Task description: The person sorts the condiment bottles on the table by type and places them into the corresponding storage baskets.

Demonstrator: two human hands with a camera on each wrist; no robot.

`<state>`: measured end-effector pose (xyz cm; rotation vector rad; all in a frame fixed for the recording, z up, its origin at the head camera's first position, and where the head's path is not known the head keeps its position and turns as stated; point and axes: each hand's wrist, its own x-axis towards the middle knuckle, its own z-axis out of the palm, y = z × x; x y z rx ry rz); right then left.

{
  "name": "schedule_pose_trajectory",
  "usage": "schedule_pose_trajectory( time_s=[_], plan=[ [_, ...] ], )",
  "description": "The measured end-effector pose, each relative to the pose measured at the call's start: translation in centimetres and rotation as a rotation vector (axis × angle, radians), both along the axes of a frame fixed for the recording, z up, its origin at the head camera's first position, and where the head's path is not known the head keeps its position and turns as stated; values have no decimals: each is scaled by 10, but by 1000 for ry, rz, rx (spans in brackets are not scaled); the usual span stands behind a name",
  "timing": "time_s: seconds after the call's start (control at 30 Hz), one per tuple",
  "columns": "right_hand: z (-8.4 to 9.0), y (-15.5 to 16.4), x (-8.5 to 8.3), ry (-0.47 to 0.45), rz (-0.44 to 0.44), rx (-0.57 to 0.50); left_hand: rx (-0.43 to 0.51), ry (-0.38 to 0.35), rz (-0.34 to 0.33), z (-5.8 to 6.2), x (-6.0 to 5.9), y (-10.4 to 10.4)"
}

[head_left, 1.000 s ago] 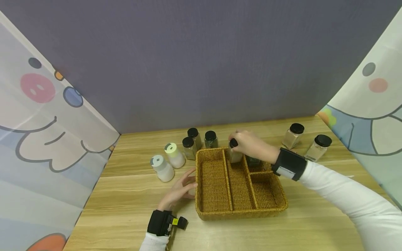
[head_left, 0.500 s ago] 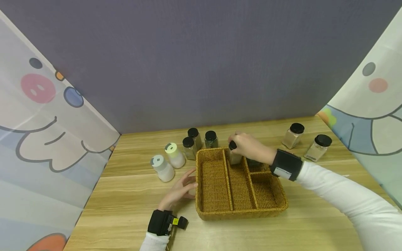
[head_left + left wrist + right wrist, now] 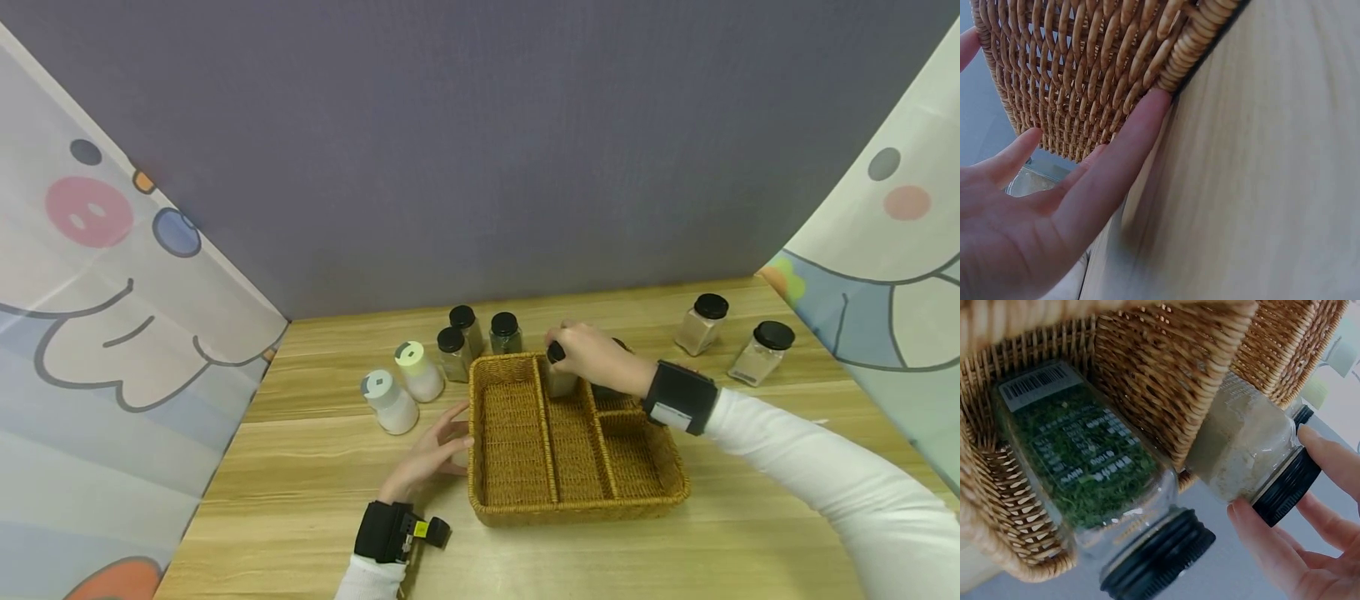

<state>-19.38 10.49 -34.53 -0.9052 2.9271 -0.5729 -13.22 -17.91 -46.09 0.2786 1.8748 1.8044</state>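
A brown woven basket point(image 3: 517, 507) with several compartments sits on the table. My left hand point(image 3: 426, 457) touches its left outer wall with extended fingers, one fingertip at the bottom edge in the left wrist view. In the middle compartment's back end stands a glass jar point(image 3: 1244, 440) of pale powder. My right hand point(image 3: 603, 357) holds this jar by its black lid, thumb and fingers around the cap. Across the divider, in the back right compartment, a jar of green dried herbs point(image 3: 1091, 456) stands; my right hand partly covers it in the head view.
Behind the basket's left corner stand several black-lidded jars point(image 3: 453, 358). Left of them are a white bottle with a green top point(image 3: 418, 373) and another white bottle point(image 3: 390, 404). Two jars of pale powder point(image 3: 699, 325) stand at the back right. A grey wall point(image 3: 480, 167) rises behind the table.
My right hand and the powder jar have shifted very slightly, the jar sitting a little lower in the middle compartment. My left hand stays at the basket's left wall.
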Motion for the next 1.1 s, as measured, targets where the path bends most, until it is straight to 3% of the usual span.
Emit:
schedule_pose_trajectory(
  time_s=[1.1],
  plan=[
    [-15,-1,-2,52,-10,63,1,-8,28,-1,2,1]
  ],
)
